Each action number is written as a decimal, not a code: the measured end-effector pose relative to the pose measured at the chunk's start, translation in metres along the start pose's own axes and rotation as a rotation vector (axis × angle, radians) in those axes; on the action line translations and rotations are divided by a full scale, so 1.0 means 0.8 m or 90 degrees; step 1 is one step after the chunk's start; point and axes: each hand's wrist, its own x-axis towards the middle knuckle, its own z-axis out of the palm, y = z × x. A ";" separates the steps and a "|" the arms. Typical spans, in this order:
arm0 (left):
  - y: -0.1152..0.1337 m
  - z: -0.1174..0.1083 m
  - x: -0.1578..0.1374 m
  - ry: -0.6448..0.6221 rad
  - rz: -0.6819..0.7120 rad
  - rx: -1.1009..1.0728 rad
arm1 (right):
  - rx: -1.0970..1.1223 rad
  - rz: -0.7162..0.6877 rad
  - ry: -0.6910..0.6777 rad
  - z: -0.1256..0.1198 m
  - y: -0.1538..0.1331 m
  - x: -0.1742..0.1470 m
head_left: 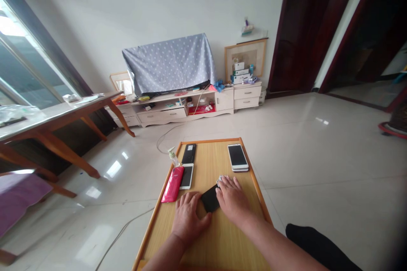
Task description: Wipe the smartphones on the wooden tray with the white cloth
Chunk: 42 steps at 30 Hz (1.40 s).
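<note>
A smartphone (pixel 210 198) with a dark face lies flat on the small wooden table (pixel 211 156). My left hand (pixel 190 216) grips its left side, with the index finger at one corner and the thumb at the near edge. On the phone's right side rests my right hand (pixel 233 198), palm down. Under its fingers shows a bit of whitish cloth or tissue (pixel 219 180), mostly hidden. To the left are a pink phone (pixel 173 183), a white phone (pixel 187 176) partly beneath it, a black phone (pixel 189 153) and a pump bottle (pixel 174 157). White phones (pixel 238 156) are stacked at the right.
The table has a raised orange-brown rim (pixel 260 192). Beyond it stands a white TV cabinet (pixel 163 115) beneath a blue dotted cloth (pixel 170 65). A larger table (pixel 60 118) stands at the left. A cable (pixel 122 229) runs across the tiled floor.
</note>
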 end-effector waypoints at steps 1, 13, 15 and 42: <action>0.000 0.000 0.000 -0.001 0.001 0.000 | 0.002 -0.009 -0.001 0.003 -0.004 0.000; -0.013 0.009 -0.005 0.017 0.018 -0.011 | 0.097 -0.143 -0.092 0.012 -0.064 -0.035; -0.014 0.008 -0.006 0.009 0.036 -0.014 | 0.104 -0.147 -0.097 0.009 -0.064 -0.042; -0.004 -0.001 -0.009 0.038 0.061 -0.029 | 0.040 -0.159 -0.072 0.016 -0.025 -0.059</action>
